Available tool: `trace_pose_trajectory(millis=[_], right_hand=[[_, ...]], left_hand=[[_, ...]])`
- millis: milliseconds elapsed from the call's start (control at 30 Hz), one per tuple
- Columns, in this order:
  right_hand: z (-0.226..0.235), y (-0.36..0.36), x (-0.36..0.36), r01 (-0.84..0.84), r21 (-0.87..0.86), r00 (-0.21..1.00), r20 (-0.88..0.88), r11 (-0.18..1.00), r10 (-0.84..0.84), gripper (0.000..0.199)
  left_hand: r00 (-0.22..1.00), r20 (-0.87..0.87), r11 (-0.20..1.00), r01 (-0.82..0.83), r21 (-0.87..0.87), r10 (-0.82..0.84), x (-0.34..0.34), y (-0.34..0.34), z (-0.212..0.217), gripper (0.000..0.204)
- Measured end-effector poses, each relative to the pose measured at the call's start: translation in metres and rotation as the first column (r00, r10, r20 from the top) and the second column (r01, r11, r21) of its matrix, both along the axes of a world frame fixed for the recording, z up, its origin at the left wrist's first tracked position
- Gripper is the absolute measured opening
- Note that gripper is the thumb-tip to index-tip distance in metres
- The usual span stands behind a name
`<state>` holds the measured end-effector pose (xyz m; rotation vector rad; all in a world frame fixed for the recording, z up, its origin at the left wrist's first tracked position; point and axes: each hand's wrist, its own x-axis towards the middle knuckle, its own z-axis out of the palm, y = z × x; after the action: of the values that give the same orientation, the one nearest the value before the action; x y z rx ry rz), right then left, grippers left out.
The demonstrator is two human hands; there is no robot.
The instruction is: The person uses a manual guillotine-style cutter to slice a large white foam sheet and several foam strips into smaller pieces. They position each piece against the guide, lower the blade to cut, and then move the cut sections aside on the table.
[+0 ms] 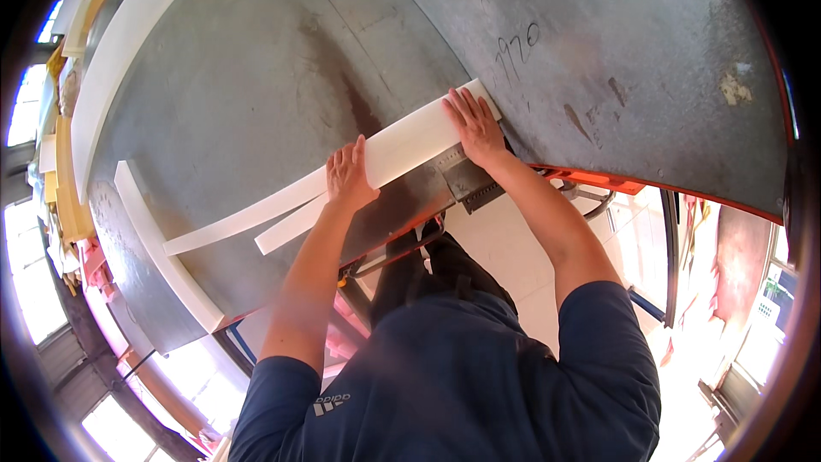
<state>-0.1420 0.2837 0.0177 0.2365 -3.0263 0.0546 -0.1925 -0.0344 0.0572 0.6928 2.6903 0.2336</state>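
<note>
Two long white strips, perhaps of foam, lie along the front of a grey metal tabletop [256, 94]. The longer strip [256, 214] and the shorter strip [291, 227] run close together under my hands and spread apart at their left ends. I cannot tell whether they are joined on the right. My left hand [349, 175] rests on them partway along, fingers stretched forward over the white surface. Near their right end, my right hand [476, 127] lies flat with its fingers extended. Neither hand is wrapped around anything.
A short white strip [167, 252] lies across the table's left end. Beyond it, a long white strip [120, 43] curves along the left edge. A metal fitting with a dark block [483, 195] sits at the front edge, below my right hand. An orange-red rail [590, 178] follows that edge.
</note>
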Motion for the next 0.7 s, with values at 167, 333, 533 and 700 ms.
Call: trace_pose_trajectory(millis=[167,333,533,700], right_hand=[[-0.009,-0.002,0.014,0.074,-0.087,0.991,-0.104,0.993,-0.083,0.06],[-0.02,-0.005,0.012,0.084,-0.154,0.989,-0.109,0.985,-0.101,0.065],[-0.017,-0.004,0.012,0.11,-0.124,0.992,-0.053,0.986,-0.117,0.066],[-0.013,-0.003,0.012,0.128,-0.108,0.991,-0.027,0.986,-0.132,0.065]], left_hand=[[1.0,0.028,1.0,-0.004,-0.02,0.004,-0.001,0.007,0.01,0.111],[0.998,-0.046,0.999,0.036,0.005,-0.036,0.0,0.005,0.001,0.112],[0.998,-0.016,0.998,0.053,-0.021,-0.053,-0.003,0.007,-0.003,0.118],[0.999,-0.002,0.999,0.041,-0.027,-0.041,-0.004,0.009,0.001,0.119]])
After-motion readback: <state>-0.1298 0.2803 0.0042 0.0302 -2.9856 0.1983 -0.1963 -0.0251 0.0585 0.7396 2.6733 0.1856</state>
